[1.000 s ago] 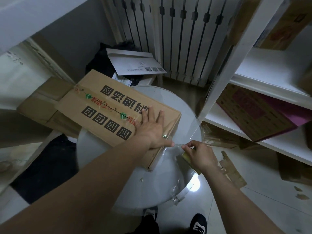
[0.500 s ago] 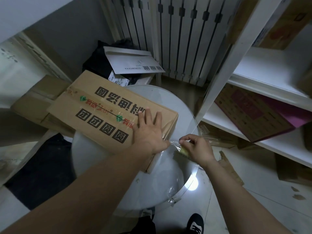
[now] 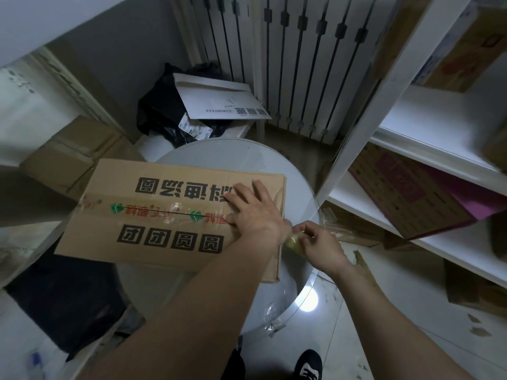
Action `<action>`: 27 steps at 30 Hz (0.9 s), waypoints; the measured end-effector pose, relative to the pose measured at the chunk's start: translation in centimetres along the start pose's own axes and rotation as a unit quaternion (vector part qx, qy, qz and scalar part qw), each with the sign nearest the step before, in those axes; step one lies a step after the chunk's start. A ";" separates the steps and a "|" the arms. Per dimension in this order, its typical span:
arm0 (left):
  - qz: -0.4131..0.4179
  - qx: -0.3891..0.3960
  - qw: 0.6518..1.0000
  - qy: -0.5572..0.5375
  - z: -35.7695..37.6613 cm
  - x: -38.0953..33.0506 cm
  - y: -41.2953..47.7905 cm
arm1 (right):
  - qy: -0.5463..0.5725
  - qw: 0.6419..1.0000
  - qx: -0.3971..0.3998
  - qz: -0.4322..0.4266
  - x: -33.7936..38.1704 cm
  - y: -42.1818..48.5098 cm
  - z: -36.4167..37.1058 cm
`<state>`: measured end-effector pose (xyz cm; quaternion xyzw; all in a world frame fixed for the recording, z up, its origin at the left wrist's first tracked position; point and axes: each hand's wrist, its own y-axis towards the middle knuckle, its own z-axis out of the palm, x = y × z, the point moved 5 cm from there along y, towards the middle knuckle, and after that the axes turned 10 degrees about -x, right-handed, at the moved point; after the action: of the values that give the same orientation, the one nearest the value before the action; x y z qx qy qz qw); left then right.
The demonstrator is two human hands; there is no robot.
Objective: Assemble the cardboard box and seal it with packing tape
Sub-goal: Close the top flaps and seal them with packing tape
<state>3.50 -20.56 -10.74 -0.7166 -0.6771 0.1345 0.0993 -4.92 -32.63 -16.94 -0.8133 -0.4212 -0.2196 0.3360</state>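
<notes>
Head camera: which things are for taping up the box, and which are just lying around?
For the job: cardboard box, packing tape, left hand pressing the box, right hand pinching the tape.
Lying about: white envelope, black bag, purple carton on the shelf.

box (image 3: pixel 170 215) on table (image 3: pixel 274 160), left hand (image 3: pixel 255 212) on its right end, right hand (image 3: pixel 321 248) just beside, perhaps holding tape (image 3: pixel 292 240)
</notes>
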 end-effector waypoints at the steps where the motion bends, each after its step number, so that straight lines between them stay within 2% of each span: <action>1: -0.009 -0.003 1.000 -0.006 -0.4 0.3 0.5 | 0.001 1.000 -0.004 -0.006 0.3 0.1 -0.1; 3: -0.016 0.004 1.000 -0.006 -1.1 1.0 1.6 | 0.006 1.000 -0.009 -0.016 0.9 0.4 0.1; 5: 0.011 0.026 1.000 0.008 -1.5 1.8 2.1 | -0.003 1.000 -0.014 -0.022 1.4 0.8 0.6; 10: 0.155 0.084 0.984 0.033 -2.0 4.1 1.8 | -0.022 0.999 -0.029 0.008 3.1 1.7 1.6; 14: 0.276 0.105 0.947 0.129 -1.7 6.4 2.2 | -0.032 0.999 -0.037 0.023 4.9 1.7 1.8; 16: 0.303 0.103 0.932 0.171 -1.7 6.7 2.4 | -0.049 0.998 -0.032 0.022 5.5 1.6 1.8; 19: 0.309 0.098 0.928 0.183 -2.0 6.5 2.6 | -0.061 0.998 -0.013 0.019 5.9 1.2 1.7; 23: 0.318 0.054 0.938 0.129 -3.4 5.9 2.4 | -0.042 0.998 0.034 0.040 5.0 1.3 2.0; 25: 0.339 0.013 0.935 0.104 -4.0 5.5 2.4 | -0.050 0.996 0.057 0.041 4.8 1.9 2.0; 27: 0.352 0.005 0.932 0.084 -4.0 5.0 2.3 | -0.056 0.995 0.073 0.036 4.8 2.4 1.9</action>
<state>7.26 -15.59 -8.02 -0.9173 -0.3697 0.1038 0.1053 -0.15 -29.64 -16.07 -0.8123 -0.4249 -0.1302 0.3776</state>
